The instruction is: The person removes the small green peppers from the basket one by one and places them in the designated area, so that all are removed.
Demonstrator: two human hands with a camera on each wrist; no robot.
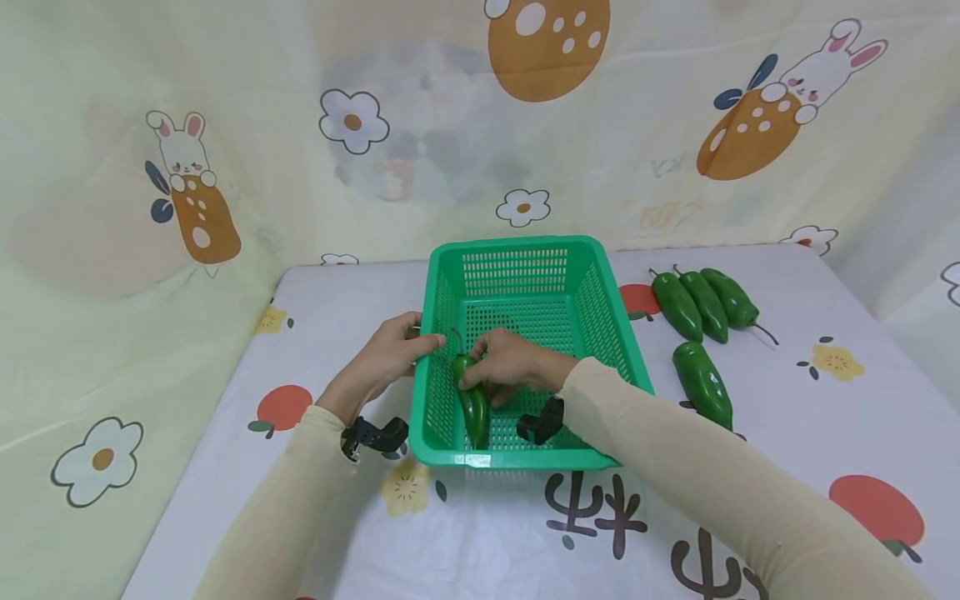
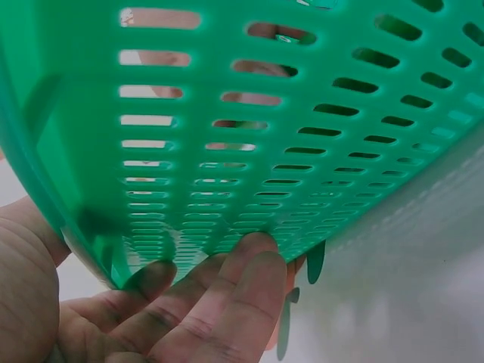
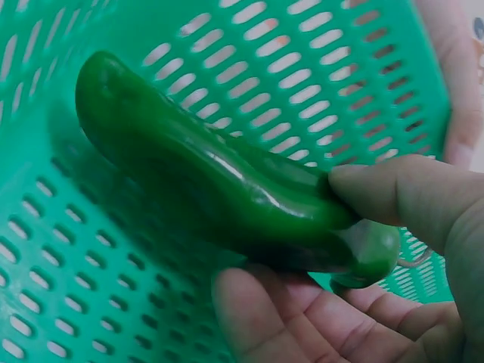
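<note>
A green plastic basket [image 1: 528,458] with slotted walls stands on the table in the head view. My left hand [image 1: 386,358] holds its left rim, the thumb over the edge and the fingers against the outer wall [image 2: 302,113]. Inside, along the left wall, lies a glossy green pepper [image 1: 472,408] with a thin stem toward the back. My right hand [image 1: 513,362] reaches into the basket and grips this pepper [image 3: 219,174] near its stem end, thumb on one side and fingers beneath. Part of the stem is hidden by the hand in the right wrist view.
To the basket's right, three green peppers [image 1: 702,307] lie side by side at the back. Another green pepper [image 1: 702,385] lies in front of them, partly behind the right sleeve [image 1: 675,442]. A printed cloth [image 1: 487,550] covers the table, and a patterned curtain [image 1: 435,50] hangs behind.
</note>
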